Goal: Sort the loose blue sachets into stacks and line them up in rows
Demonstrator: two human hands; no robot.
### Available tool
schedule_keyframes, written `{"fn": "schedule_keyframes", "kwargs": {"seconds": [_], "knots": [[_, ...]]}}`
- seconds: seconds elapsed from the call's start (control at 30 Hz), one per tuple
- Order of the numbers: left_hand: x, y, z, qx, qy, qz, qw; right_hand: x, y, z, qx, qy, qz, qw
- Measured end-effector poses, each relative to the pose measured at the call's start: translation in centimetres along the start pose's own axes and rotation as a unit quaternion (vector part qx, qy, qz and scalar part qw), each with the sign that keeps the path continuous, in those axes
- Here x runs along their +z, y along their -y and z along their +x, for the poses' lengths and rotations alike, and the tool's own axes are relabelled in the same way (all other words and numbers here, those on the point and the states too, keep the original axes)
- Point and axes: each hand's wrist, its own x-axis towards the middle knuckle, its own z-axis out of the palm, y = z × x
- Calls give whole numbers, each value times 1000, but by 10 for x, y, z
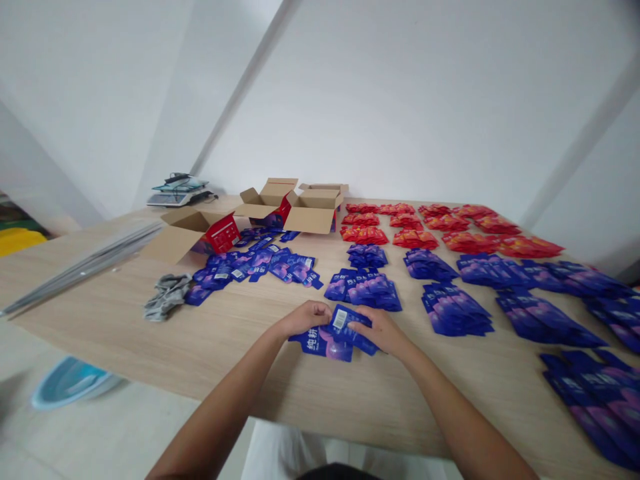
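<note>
Close to the table's front edge, my right hand (380, 329) grips a blue pouch (341, 321), its barcode side facing up. My left hand (306, 318) has its fingers curled at the left edge of the pouches, thumb and forefinger pinched together. Another blue pouch (320, 345) with a purple print and white characters shows underneath, partly covered by the upper one. Just beyond my hands lies a fanned stack of blue pouches (367, 290). Loose blue pouches (260, 263) are spread in a heap farther left.
Open cardboard boxes (313, 212) stand at the back, with another open box (187, 233) left of them. Rows of red pouches (417, 239) and blue stacks (455, 310) cover the right side. Grey gloves (167, 297), long rods (85, 270) and a scale (177, 193) lie left. A blue basin (75, 383) sits on the floor.
</note>
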Motion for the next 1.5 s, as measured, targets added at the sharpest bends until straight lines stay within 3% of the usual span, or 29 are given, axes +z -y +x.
{"fn": "schedule_keyframes", "kwargs": {"seconds": [0.1,0.2,0.33,0.4,0.43,0.5,0.57,0.63,0.73,0.83,0.93,1.03,1.13,1.2,1.3,1.43,1.5], "knots": [[-12,7,0,-10,-71,92,993,5,-3,1,10,-49,16,999],[-22,12,-8,-30,-106,207,972,6,-4,1,-9,-76,53,996],[-14,0,-27,2,-256,250,934,5,1,-3,-123,-89,48,987],[3,-11,-35,0,-295,147,944,5,6,-5,-207,-102,8,973],[14,-17,-37,-20,-273,62,960,4,9,-6,-242,-111,-18,964],[37,-25,-41,-64,-165,-124,976,4,13,-8,-284,-130,-70,947],[57,-29,-40,-66,-87,-253,961,3,17,-10,-286,-153,-108,940],[71,-29,-38,-33,-115,-320,940,4,20,-11,-249,-191,-104,944],[81,-28,-31,23,-249,-333,909,10,27,-9,-130,-259,9,957],[90,-27,-26,33,-297,-269,916,23,34,-6,3,-205,188,960],[106,-23,-24,35,-297,-184,937,34,34,-8,80,-158,313,933],[123,-16,-23,28,-251,-154,955,38,26,-14,111,-194,349,910],[129,-9,-25,32,-249,-92,964,38,17,-20,126,-188,335,915],[125,-5,-28,45,-272,-8,961,38,13,-23,131,-189,326,917],[109,2,-35,49,-272,126,953,34,8,-24,145,-241,294,913],[80,19,-47,5,-321,353,879,26,4,-23,143,-288,228,919],[70,26,-52,-25,-272,424,864,23,5,-22,136,-282,219,924]]}}
